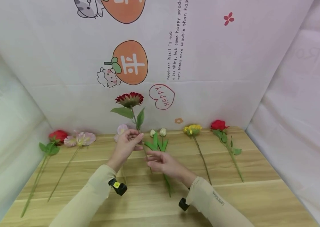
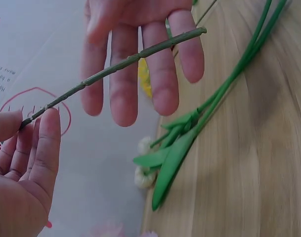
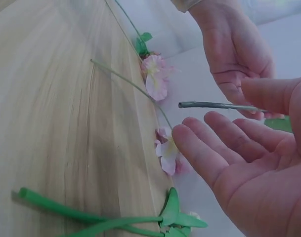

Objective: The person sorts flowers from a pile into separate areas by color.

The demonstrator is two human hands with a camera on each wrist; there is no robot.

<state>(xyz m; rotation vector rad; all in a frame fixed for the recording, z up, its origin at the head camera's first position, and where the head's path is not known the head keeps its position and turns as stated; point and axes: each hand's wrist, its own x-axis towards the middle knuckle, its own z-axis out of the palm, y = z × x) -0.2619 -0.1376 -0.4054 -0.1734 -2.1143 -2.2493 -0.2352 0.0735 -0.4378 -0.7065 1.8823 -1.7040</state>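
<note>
A dark red artificial flower (image 1: pixel 129 100) with green leaves stands upright above the table in the head view. My left hand (image 1: pixel 127 146) pinches its stem between thumb and fingers, just under the leaves. Near the lower stem is my right hand (image 1: pixel 167 164), palm facing it and fingers extended. In the left wrist view the bare lower stem (image 2: pixel 113 68) crosses in front of the right hand's straight fingers (image 2: pixel 124 94). The right wrist view shows the stem's cut end (image 3: pixel 190 104) above those fingertips, with no grip on it. Whether they touch the stem I cannot tell.
On the wooden table (image 1: pixel 251 201), white tulips (image 1: pixel 162 132) lie behind the right hand. To the right are a yellow flower (image 1: pixel 192 129) and a red rose (image 1: pixel 219 125); to the left, pink flowers (image 1: pixel 84 138) and another red flower (image 1: pixel 58 136). A white printed backdrop (image 1: pixel 205 63) rises behind.
</note>
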